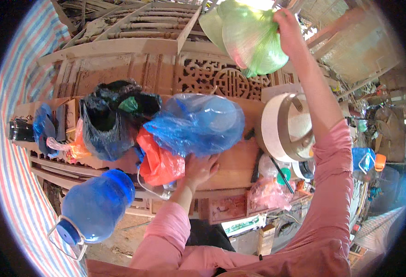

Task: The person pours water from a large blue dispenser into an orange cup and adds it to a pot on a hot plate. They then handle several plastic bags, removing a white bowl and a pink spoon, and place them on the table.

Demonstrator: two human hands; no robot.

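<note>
My right hand (288,30) is raised at the upper right, its fingers closed on the gathered top of a translucent green plastic bag (256,44). The bag hangs in the air over the carved wooden back of the bench, with something pinkish showing faintly through it. Low on the wooden surface, my left hand (202,171) lies with its fingers stretched out. Its fingertips reach the lower edge of a blue plastic bag (196,124) that covers something rounded. A red plastic bag (161,159) sits just left of that hand.
Black plastic bags (108,120) are bunched left of the blue one. A large blue water jug (96,207) stands at lower left. To the right are a white-and-brown round appliance (276,127) and a pink plastic bag (272,193). Striped sheeting (20,184) lines the left side.
</note>
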